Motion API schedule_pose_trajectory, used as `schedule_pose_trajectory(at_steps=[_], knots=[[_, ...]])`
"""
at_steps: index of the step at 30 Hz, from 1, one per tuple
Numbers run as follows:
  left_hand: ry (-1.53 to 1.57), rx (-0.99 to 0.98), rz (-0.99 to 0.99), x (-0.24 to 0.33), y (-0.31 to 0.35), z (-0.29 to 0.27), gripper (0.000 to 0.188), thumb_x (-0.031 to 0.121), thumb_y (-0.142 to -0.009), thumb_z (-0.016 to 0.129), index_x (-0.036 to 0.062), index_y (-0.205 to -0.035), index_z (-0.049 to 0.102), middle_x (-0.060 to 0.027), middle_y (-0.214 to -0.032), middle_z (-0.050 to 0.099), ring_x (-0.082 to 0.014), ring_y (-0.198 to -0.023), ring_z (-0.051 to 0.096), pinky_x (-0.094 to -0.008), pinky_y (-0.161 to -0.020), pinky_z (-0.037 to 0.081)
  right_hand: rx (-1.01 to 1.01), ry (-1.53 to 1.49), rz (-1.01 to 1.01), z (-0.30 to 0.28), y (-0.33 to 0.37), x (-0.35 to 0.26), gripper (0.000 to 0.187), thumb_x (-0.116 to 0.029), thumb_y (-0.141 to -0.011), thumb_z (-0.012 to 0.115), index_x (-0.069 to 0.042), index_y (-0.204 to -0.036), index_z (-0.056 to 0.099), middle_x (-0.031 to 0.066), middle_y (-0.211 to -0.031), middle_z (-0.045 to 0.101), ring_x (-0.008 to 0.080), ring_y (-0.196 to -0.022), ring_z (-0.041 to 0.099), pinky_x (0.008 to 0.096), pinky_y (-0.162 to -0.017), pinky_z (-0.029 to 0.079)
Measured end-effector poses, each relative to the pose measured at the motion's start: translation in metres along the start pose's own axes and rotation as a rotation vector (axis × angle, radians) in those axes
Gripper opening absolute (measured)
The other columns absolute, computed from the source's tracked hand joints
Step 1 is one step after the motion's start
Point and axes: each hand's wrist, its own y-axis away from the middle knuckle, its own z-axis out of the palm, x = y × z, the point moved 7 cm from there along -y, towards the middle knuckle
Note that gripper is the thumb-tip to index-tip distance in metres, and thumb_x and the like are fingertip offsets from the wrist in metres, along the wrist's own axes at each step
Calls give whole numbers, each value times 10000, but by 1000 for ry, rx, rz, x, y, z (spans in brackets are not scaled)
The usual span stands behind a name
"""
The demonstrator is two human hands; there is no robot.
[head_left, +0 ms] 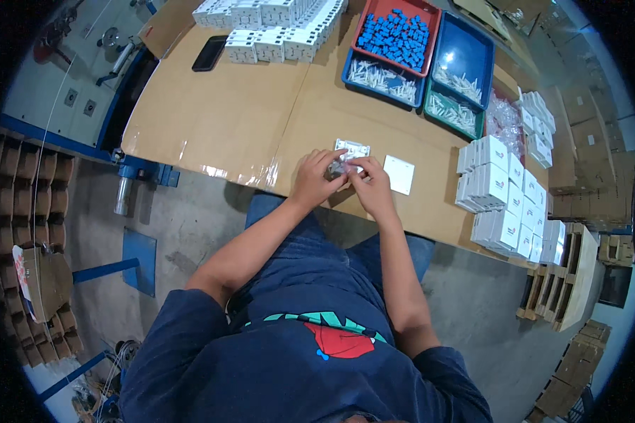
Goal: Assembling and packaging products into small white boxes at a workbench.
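Note:
At the near edge of the cardboard-covered table, my left hand [316,179] and my right hand [372,186] come together with fingers pinched. Between their fingertips is a small, shiny, clear plastic bag [341,168]; its contents are too small to make out. Just beyond the fingertips lies a white molded plastic part [353,147], partly covered by the hands. A flat white square plate [399,174] rests on the table to the right of my right hand, apart from it.
Beyond are a red tray [430,62] of blue pieces, blue trays [466,44] and a green tray [430,121] with white pieces, and a heap of clear bags [504,121]. White boxes [497,180] stand right; stacked white units [282,44] and a phone [210,53] lie far left.

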Motion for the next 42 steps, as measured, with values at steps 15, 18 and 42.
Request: schedule_pose_trajectory(at_steps=[15, 18, 42], knots=[[44, 21, -235, -21, 1, 1, 419, 153, -785, 793, 53, -1177, 683, -107, -956, 664, -268, -895, 629, -385, -826, 480, 425, -18, 102, -116, -53, 56, 173, -52, -966, 621, 0, -1110, 701, 61, -973, 728, 108, -852, 673, 252, -782, 529], [2, 1, -225, -16, 0, 1, 416, 151, -785, 793, 51, -1173, 684, -106, -946, 660, -266, -883, 625, -387, -820, 480, 485, 176, 76, -172, -92, 63, 177, -104, -970, 636, -19, -1108, 709, 73, -965, 734, 115, -846, 677, 260, -767, 526], [-96, 104, -225, -16, 4, -6, 429, 213, -770, 819, 82, -1145, 654, -80, -917, 635, -268, -891, 599, -392, -840, 431, 662, 287, 45, -239, -154, 107, 201, -198, -894, 687, -26, -998, 689, 113, -862, 726, 233, -777, 697, 361, -692, 527]])
